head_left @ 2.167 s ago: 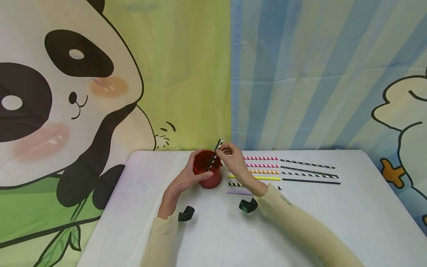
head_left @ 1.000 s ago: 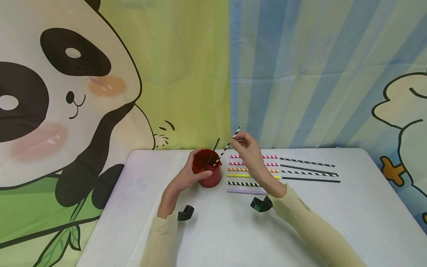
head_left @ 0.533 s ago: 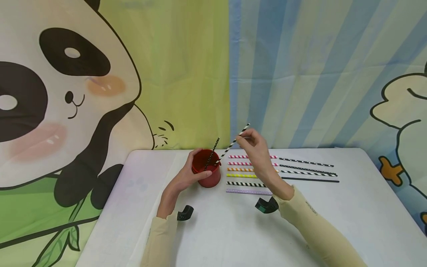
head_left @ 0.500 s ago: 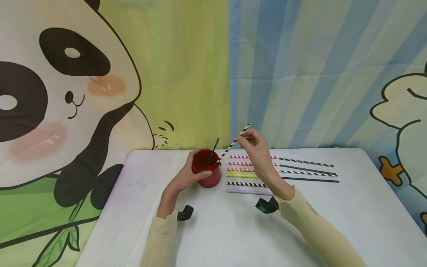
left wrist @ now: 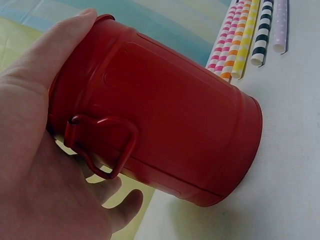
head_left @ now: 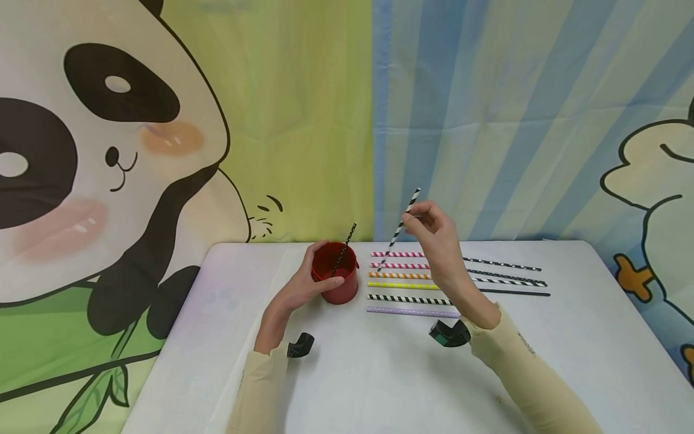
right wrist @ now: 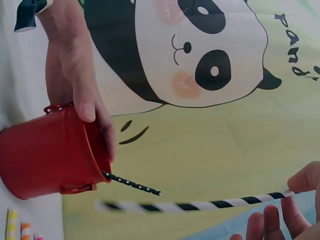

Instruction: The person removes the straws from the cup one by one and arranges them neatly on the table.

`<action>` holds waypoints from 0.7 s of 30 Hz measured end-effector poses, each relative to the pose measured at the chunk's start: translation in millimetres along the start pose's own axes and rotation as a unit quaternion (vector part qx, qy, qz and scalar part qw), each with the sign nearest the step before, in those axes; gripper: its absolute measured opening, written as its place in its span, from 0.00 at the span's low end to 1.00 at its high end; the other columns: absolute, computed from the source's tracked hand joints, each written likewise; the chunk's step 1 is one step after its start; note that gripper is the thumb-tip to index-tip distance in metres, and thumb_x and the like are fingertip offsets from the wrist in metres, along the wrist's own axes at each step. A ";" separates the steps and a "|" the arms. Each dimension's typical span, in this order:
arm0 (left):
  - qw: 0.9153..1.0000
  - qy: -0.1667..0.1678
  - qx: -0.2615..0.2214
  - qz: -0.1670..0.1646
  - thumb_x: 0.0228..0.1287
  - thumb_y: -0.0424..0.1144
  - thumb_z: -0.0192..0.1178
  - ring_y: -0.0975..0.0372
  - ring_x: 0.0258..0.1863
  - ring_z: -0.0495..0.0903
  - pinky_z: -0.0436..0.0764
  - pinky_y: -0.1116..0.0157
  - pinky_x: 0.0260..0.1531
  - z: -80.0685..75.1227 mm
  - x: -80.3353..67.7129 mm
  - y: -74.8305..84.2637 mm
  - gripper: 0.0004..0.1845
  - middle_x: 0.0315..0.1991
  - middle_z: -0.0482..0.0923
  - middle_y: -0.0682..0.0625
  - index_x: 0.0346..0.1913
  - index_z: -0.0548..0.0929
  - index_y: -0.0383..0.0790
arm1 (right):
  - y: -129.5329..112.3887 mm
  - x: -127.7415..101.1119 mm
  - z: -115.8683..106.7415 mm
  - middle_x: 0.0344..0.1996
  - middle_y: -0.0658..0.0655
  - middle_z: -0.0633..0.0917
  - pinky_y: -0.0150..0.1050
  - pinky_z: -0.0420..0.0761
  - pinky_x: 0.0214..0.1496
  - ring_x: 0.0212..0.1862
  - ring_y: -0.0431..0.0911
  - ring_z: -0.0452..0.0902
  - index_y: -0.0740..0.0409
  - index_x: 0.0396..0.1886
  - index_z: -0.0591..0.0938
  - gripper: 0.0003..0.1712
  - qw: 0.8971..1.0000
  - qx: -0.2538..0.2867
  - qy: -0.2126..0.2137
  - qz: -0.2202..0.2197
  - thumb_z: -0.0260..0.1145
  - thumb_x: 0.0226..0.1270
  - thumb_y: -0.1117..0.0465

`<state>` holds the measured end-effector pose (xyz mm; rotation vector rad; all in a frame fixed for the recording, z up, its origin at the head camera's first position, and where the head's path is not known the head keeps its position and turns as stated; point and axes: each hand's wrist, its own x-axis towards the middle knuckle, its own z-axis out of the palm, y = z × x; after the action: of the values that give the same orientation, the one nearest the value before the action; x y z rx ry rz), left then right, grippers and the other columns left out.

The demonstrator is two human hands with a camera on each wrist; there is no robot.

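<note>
Behind the white table [head_left: 379, 374] a cartoon backdrop is hanging, a panda [head_left: 97, 157] on green at one side and blue stripes at the other. My left hand [head_left: 303, 288] is wrapping around the red bucket [head_left: 337, 281] standing near the table's far edge, thumb lying along its rim and fingers curling round the far wall (the wrist view is showing only thumb, palm and a fingertip or two). A black dotted straw [head_left: 344, 249] is leaning out of the bucket; its lower end is hiding inside.

My right hand [head_left: 434, 232] is holding a black-and-white striped straw [head_left: 402, 223] up in the air, pinching it near its upper end between thumb and fingertips, the straw slanting down toward the row of straws [head_left: 403, 276] lying flat beside the bucket. Its lower tip is blurring in the right wrist view, and it is hanging clear of the bucket. My forearm is covering the middle of that row, so I cannot tell where some of the straws end. Thinner dark straws [head_left: 509, 274] are lying further right.
</note>
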<state>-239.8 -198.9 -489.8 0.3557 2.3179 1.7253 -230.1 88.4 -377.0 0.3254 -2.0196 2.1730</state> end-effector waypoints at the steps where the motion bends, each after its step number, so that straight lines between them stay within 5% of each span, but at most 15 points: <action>1: 1.000 0.001 0.000 0.000 0.60 0.48 0.72 0.54 0.70 0.63 0.75 0.51 0.63 -0.1 -0.1 0.0 0.48 0.70 0.63 0.54 0.76 0.51 0.61 | 0.0 -1.1 -1.6 0.41 0.49 0.78 0.36 0.79 0.52 0.43 0.45 0.76 0.53 0.43 0.78 0.05 1.000 -0.005 -0.006 -0.001 0.65 0.72 0.59; 9: 1.000 0.004 0.000 -0.002 0.60 0.48 0.72 0.55 0.70 0.64 0.74 0.50 0.64 -0.1 0.1 -0.1 0.48 0.70 0.64 0.56 0.76 0.51 0.63 | 12.0 -14.6 -14.8 0.43 0.51 0.80 0.34 0.77 0.53 0.46 0.44 0.78 0.56 0.46 0.79 0.10 0.991 -0.117 -0.067 0.009 0.65 0.73 0.56; 14: 1.000 0.004 0.000 -0.002 0.60 0.47 0.72 0.54 0.70 0.64 0.74 0.49 0.64 0.7 0.0 0.6 0.49 0.70 0.63 0.55 0.77 0.51 0.61 | 23.6 -21.2 -21.7 0.41 0.50 0.82 0.42 0.79 0.52 0.45 0.43 0.79 0.52 0.43 0.79 0.06 0.967 -0.232 -0.106 -0.021 0.64 0.73 0.55; 21: 1.000 0.002 0.003 -0.004 0.61 0.47 0.71 0.54 0.70 0.63 0.75 0.49 0.63 0.8 -0.4 1.0 0.50 0.70 0.63 0.56 0.78 0.50 0.57 | 38.8 -31.1 -22.1 0.38 0.46 0.79 0.50 0.79 0.49 0.42 0.43 0.77 0.47 0.37 0.78 0.05 0.931 -0.327 -0.148 -0.072 0.63 0.67 0.63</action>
<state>-239.1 -198.1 -489.0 0.3440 2.3255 1.7171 -211.4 108.4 -424.0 0.7006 -2.6295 1.3108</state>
